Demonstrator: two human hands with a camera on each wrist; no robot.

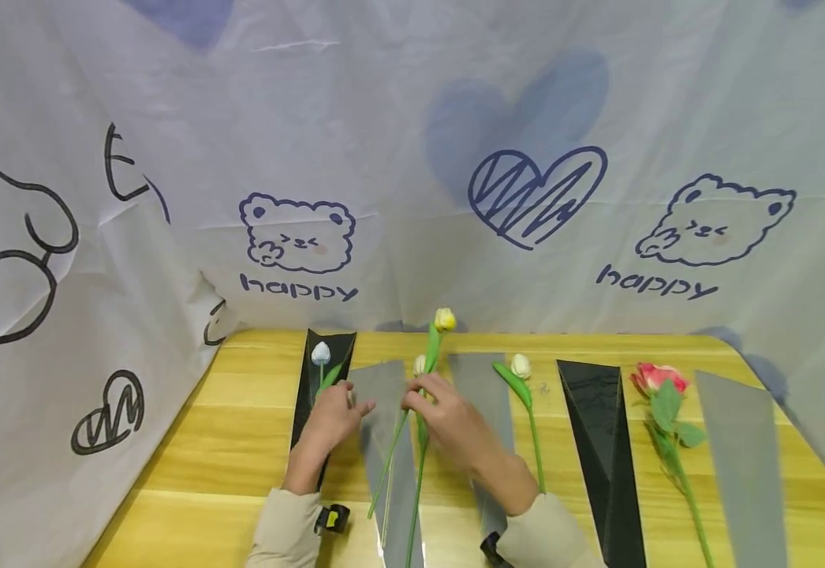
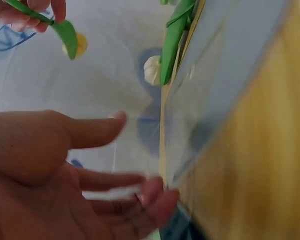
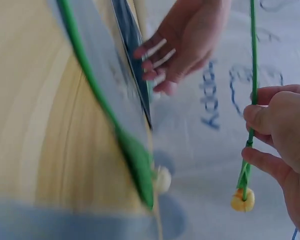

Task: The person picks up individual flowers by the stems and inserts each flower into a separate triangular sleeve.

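In the head view my right hand (image 1: pixel 458 422) pinches the green stem of a yellow tulip (image 1: pixel 444 319), held above the table; the right wrist view shows the thumb and fingers around the stem, close to the yellow bloom (image 3: pixel 243 200). My left hand (image 1: pixel 333 418) has its fingers loosely extended and holds nothing, as the left wrist view of that hand (image 2: pixel 75 175) confirms. It hovers by a black wrapping sleeve (image 1: pixel 302 394) bearing a pale blue-white tulip (image 1: pixel 321 353). Partly hidden behind the right hand, a white tulip (image 1: pixel 419 364) lies on a grey sleeve (image 1: pixel 377 386).
Rightward on the wooden table (image 1: pixel 228 442) lie another grey sleeve (image 1: pixel 479 379), a white tulip (image 1: pixel 520 366), a black sleeve (image 1: pixel 600 442), a pink rose (image 1: pixel 657 379) and one more grey sleeve (image 1: pixel 746 457). A printed cloth (image 1: pixel 398 158) hangs behind the table.
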